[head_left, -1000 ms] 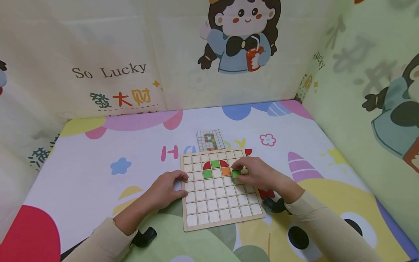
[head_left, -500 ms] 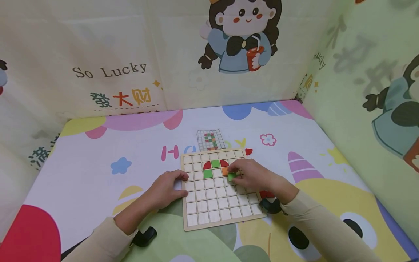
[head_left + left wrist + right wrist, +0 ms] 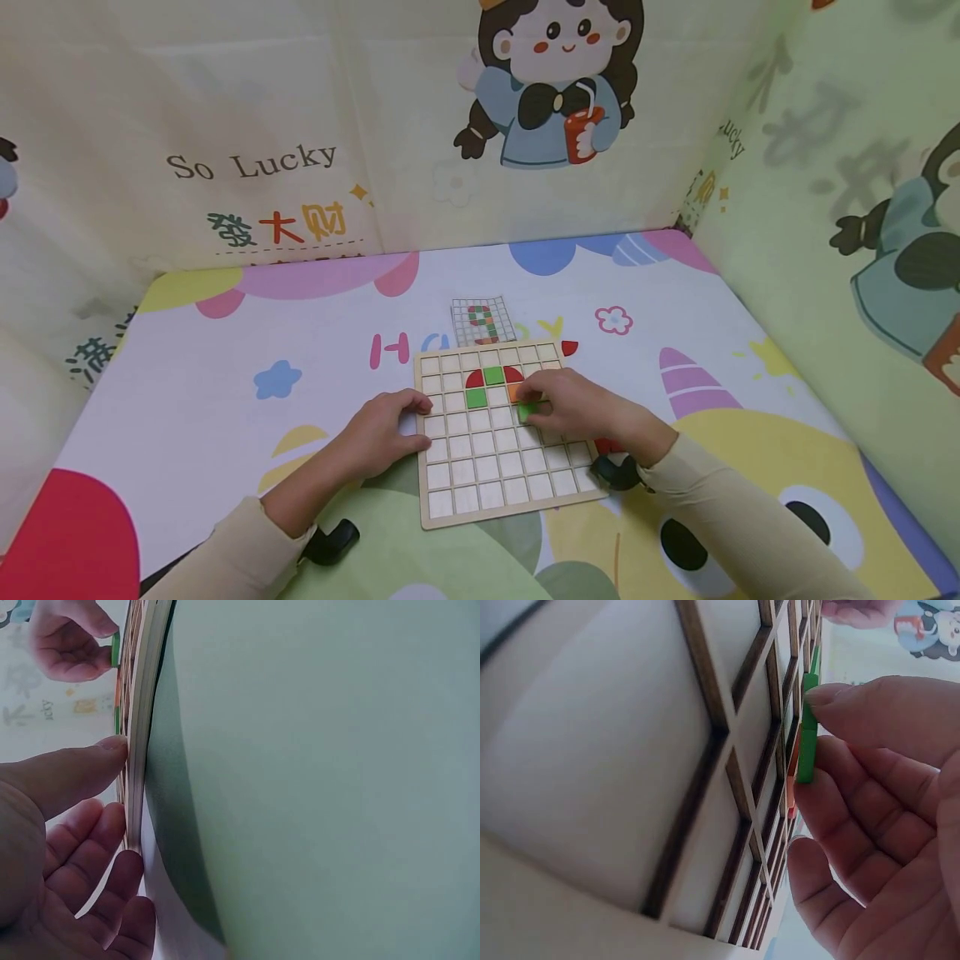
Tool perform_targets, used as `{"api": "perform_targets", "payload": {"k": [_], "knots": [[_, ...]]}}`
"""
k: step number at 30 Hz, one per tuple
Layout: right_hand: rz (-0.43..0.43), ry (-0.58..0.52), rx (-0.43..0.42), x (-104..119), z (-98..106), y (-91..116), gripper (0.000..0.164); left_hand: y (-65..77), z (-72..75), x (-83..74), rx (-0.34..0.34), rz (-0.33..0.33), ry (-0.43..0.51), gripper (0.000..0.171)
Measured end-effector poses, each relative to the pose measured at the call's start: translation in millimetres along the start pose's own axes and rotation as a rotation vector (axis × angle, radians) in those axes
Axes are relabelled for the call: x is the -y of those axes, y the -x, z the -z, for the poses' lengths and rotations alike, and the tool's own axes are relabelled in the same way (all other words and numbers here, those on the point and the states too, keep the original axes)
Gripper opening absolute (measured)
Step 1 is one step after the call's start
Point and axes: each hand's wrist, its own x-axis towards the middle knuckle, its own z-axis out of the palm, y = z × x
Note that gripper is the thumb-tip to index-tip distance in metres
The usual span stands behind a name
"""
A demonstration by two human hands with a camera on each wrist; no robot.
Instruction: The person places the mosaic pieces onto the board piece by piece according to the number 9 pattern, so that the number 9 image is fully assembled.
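A wooden grid board (image 3: 513,496) lies on the table. My left hand (image 3: 386,429) rests at its left edge, thumb (image 3: 112,754) and fingertips spread along the rim. My right hand (image 3: 577,404) pinches a green square tile (image 3: 527,412) between thumb and fingers. In the right wrist view that tile (image 3: 808,754) stands tilted close over the grid. Set in the board are a green tile (image 3: 492,376) between two red rounded pieces, another green tile (image 3: 476,398) below left, and an orange tile (image 3: 513,392) partly hidden by my right fingers.
A small printed grid card (image 3: 482,321) with a coloured pattern lies behind the board. One red rounded piece (image 3: 570,347) is at the back right corner; more red pieces (image 3: 611,445) lie beside the right edge. Patterned cloth (image 3: 300,208) hangs at the back and right.
My right hand has moved slightly left and towards me with the green tile, now just below the orange tile. The left hand and board have stayed still.
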Motion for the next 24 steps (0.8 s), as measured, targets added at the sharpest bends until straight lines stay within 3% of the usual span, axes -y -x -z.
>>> {"api": "perform_targets", "payload": {"k": [17, 24], "knots": [[-0.032, 0.07, 0.032, 4.8, -2.1, -3.1, 0.021, 0.6, 0.5, -0.3, 0.003, 0.007, 0.012, 0.035], [0.013, 0.095, 0.019, 3.7, -3.6, -4.7, 0.022, 0.9, 1.3, -1.0, 0.004, 0.007, 0.012, 0.035]]}}
